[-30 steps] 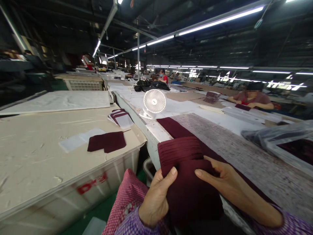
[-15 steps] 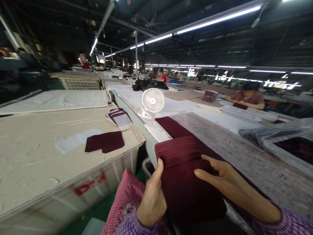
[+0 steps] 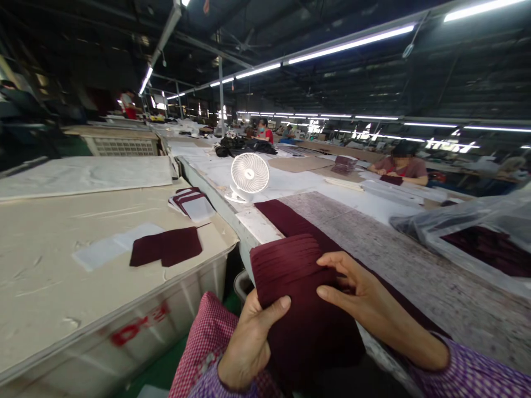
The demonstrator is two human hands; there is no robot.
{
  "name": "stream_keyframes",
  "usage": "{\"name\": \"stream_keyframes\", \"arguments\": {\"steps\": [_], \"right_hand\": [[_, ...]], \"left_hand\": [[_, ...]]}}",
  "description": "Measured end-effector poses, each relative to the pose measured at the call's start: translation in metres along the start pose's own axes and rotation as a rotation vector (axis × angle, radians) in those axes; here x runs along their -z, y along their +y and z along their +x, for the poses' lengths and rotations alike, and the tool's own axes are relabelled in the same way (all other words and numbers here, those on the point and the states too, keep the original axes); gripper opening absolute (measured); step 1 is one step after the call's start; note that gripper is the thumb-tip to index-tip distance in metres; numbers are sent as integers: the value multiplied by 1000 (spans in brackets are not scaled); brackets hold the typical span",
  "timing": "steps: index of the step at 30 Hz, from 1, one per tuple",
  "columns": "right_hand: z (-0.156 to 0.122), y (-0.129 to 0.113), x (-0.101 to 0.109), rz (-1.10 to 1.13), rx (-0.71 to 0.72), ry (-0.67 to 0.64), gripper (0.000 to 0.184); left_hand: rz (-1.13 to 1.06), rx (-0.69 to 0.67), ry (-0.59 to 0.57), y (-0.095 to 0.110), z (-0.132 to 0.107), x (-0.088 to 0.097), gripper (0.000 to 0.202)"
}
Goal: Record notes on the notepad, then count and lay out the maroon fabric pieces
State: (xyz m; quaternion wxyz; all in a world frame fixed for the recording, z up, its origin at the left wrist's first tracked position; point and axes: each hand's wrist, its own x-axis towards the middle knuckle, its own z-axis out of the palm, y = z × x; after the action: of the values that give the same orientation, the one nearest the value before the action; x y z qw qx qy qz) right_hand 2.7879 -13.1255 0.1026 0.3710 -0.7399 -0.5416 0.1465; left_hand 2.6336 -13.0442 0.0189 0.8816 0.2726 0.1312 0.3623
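Note:
A stack of maroon fabric pieces is held in front of me, its layers fanned into narrow steps along the far end. My left hand grips it from the left, thumb pressed on top and fingers hidden underneath. At the right edge, my right hand has its thumb and index fingertip against the top face, a little apart, with other fingers curled at the edge. Beneath and beyond the stack, a long strip of maroon fabric lies along the grey-speckled table.
A white clip fan stands at the table edge. On the cream-covered surface at left lie a maroon piece, white sheets and a small fanned stack. A plastic bag sits right; a co-worker sits beyond.
The fanned steps at the stack's far end are now narrower and more even. My left thumb has moved further onto the top; my right index finger has lifted onto the upper face. The view has shifted slightly.

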Motion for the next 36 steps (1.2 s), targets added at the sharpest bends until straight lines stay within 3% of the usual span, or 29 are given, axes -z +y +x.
{"name": "stream_keyframes", "arguments": {"steps": [5,11,18,24,36], "right_hand": [[1,3,3,3,-11,-63,41],[-1,-3,5,9,3,-60,37],[-5,-6,6,22,22,-59,38],[-6,-8,5,114,37,-189,32],[-5,-7,5,160,11,-233,29]], "left_hand": [[19,16,-17,6,-1,5,45],[-2,42,-29,9,-2,7,35],[-17,40,-4,9,-1,7,38],[27,49,-46,10,-2,7,39],[64,41,-85,9,-3,9,33]]}}
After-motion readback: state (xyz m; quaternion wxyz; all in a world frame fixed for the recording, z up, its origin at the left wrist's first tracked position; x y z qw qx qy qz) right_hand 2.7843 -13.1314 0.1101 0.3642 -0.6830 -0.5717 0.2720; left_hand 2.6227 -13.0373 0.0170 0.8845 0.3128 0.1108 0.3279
